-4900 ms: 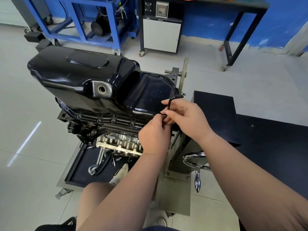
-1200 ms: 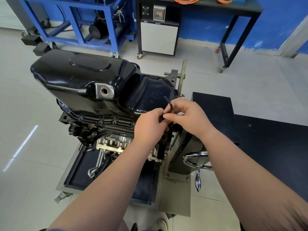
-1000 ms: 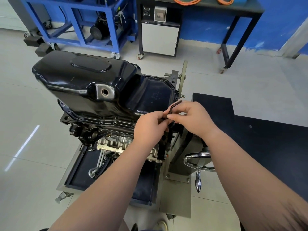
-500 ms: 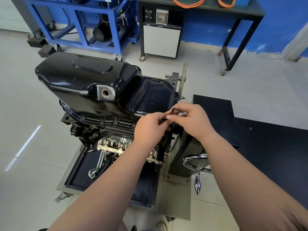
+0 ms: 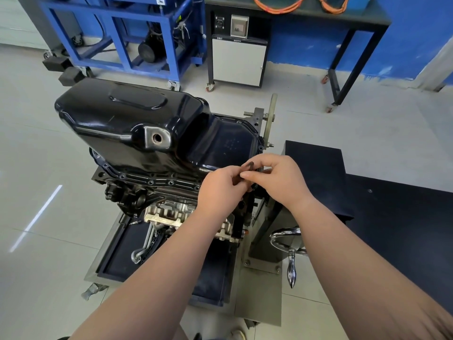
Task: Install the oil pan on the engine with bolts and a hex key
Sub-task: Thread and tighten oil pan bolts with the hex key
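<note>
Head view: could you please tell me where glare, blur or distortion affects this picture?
In the head view, glossy highlights streak the oil pan and a bright reflection crosses the floor; the hex key is blurred; wide-angle distortion makes the black table lean outward.

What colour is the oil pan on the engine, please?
The oil pan is glossy black; the head view shows it best.

Both bare forearms reach in from the near edge and meet at centre. The left hand (image 5: 221, 190) curls its fingers round the hex key (image 5: 248, 165); the right hand (image 5: 279, 182) pinches it between thumb and forefinger.
</note>
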A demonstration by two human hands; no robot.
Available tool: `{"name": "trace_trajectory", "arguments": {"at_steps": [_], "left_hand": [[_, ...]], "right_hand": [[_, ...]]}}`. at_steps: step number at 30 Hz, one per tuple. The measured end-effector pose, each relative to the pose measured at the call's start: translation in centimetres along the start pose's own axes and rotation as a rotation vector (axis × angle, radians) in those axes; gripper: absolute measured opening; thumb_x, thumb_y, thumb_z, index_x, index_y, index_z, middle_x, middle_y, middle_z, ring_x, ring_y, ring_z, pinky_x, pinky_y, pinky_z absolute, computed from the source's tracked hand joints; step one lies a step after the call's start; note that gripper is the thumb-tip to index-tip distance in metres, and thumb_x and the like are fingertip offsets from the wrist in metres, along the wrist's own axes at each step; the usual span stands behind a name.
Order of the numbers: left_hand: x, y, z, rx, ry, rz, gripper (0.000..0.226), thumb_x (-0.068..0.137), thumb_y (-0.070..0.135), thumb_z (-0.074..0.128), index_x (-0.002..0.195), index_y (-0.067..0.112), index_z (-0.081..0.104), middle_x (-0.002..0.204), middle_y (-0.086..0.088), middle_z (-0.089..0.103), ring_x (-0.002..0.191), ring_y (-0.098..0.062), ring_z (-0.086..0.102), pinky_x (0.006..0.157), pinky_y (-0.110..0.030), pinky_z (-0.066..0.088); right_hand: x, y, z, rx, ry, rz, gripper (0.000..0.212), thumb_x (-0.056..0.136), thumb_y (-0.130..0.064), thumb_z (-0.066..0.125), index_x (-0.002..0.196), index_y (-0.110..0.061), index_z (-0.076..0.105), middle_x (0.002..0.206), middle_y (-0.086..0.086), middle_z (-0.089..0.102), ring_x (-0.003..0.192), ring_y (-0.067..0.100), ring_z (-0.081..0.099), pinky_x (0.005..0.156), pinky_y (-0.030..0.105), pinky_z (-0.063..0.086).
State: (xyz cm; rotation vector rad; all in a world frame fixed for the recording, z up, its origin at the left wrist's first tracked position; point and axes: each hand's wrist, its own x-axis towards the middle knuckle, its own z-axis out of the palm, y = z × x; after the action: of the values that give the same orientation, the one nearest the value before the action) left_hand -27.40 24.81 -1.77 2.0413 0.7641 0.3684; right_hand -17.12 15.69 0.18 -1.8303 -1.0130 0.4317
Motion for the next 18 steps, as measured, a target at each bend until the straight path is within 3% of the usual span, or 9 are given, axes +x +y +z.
{"name": "trace_trajectory", "arguments": {"at_steps": [3,6,10,12,14,18], "left_hand": [[0.0,0.2,0.0,0.038,0.012,0.000,0.010,0.082,0.022,0.060,0.087,0.023,0.068,0.073,0.002,0.069,0.065,-0.016,0.065,0.067,-0.042,0.056],[0.1,0.1,-0.1,0.026,0.023,-0.006,0.012,0.084,0.021,0.057,0.086,0.023,0.069,0.071,0.003,0.069,0.063,-0.015,0.065,0.066,-0.041,0.056],[0.3,0.2,-0.3,0.027,-0.021,-0.001,0.013,0.088,0.029,0.058,0.079,0.030,0.066,0.067,0.010,0.069,0.054,-0.008,0.063,0.063,-0.036,0.057],[0.4,0.2,-0.4,0.039,-0.038,0.007,0.013,0.088,0.031,0.057,0.078,0.033,0.065,0.065,0.011,0.068,0.050,-0.006,0.061,0.061,-0.035,0.057],[0.4,0.3,-0.4,0.016,-0.037,0.013,0.009,0.087,0.029,0.058,0.085,0.031,0.067,0.065,0.009,0.069,0.049,-0.006,0.062,0.060,-0.034,0.057],[0.4,0.2,-0.5,0.006,-0.016,0.003,0.012,0.083,0.018,0.059,0.079,0.028,0.065,0.064,0.006,0.069,0.049,-0.008,0.062,0.059,-0.034,0.057]], "right_hand": [[0.1,0.0,0.5,-0.016,0.020,0.018,0.016,0.076,-0.019,0.076,0.079,-0.006,0.068,0.085,0.000,0.069,0.082,0.016,0.065,0.071,0.032,0.057],[0.1,0.1,0.2,0.082,-0.060,0.029,0.010,0.080,-0.013,0.072,0.089,-0.010,0.070,0.089,-0.006,0.070,0.084,0.013,0.067,0.066,0.017,0.055],[0.0,-0.1,-0.7,0.035,-0.125,-0.039,0.027,0.086,-0.004,0.064,0.099,-0.026,0.071,0.096,-0.022,0.067,0.095,-0.007,0.061,0.079,0.005,0.046],[0.1,-0.2,-0.7,0.029,-0.093,-0.030,0.022,0.084,-0.005,0.066,0.095,-0.022,0.073,0.092,-0.016,0.070,0.091,-0.001,0.064,0.082,0.013,0.050],[0.2,-0.2,-0.5,0.025,-0.038,0.012,0.008,0.081,-0.011,0.071,0.087,-0.014,0.075,0.088,-0.005,0.071,0.087,0.008,0.066,0.083,0.031,0.055],[0.3,-0.2,-0.1,-0.010,-0.002,0.021,0.016,0.075,-0.019,0.077,0.079,-0.006,0.068,0.083,0.001,0.066,0.084,0.018,0.063,0.080,0.044,0.054]]}}
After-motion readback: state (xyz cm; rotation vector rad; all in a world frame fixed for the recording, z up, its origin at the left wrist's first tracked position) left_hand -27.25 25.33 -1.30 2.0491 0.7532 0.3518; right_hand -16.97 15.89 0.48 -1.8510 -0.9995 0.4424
